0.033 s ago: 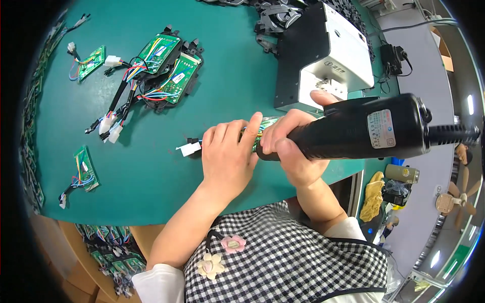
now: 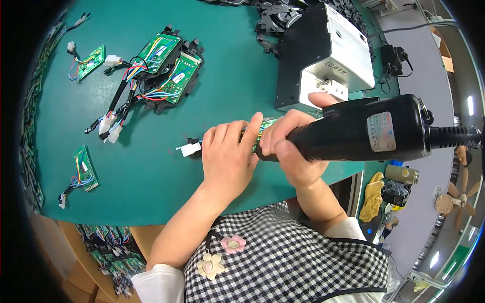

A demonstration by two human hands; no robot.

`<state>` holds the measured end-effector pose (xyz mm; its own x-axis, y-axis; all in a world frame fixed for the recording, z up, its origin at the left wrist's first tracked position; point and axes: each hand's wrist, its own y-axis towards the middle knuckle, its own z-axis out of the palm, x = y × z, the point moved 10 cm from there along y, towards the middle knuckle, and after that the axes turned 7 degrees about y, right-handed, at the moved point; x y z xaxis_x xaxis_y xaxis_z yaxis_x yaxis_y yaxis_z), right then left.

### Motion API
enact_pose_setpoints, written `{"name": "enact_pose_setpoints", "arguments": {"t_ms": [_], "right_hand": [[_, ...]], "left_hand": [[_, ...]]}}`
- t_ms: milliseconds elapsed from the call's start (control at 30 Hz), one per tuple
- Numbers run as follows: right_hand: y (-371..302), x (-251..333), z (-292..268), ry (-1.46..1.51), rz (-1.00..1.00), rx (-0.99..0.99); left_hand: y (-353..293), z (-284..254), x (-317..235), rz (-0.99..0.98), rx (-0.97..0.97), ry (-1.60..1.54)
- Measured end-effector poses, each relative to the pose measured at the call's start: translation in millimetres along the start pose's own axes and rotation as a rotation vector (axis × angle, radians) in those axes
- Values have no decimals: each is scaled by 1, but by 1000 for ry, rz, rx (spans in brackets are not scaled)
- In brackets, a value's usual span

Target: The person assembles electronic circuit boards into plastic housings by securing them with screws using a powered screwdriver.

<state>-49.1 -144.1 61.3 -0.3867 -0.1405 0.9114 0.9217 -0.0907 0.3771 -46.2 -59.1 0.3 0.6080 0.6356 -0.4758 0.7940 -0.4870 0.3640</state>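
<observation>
My right hand (image 2: 298, 144) is wrapped round the front of a thick black electric screwdriver (image 2: 348, 130), which lies nearly level with its cord leaving to the right. Its tip is hidden by my hands. My left hand (image 2: 228, 154) presses down beside it, closed over a green circuit board (image 2: 268, 124) with coloured wires. Only a little of that board shows between my hands. From under the left fingers a white connector (image 2: 190, 149) sticks out to the left, with a small black plug next to it.
Two black housings with green boards (image 2: 178, 78) lie at the back left. Loose wired boards (image 2: 87, 169) are at the left, with more along the table's left rim. Beyond my right hand stands a black and white machine (image 2: 323, 55). Black plastic parts (image 2: 278, 17) pile up behind it.
</observation>
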Motion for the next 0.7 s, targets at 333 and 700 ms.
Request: {"name": "enact_pose_setpoints", "arguments": {"t_ms": [333,700], "right_hand": [[-1,1,17,17,-117,295],[-12,44,-55,330,-245,-182]], "left_hand": [[-1,-1,-2,-35,-13,24],[65,-128,126,-458,-174,347]]}}
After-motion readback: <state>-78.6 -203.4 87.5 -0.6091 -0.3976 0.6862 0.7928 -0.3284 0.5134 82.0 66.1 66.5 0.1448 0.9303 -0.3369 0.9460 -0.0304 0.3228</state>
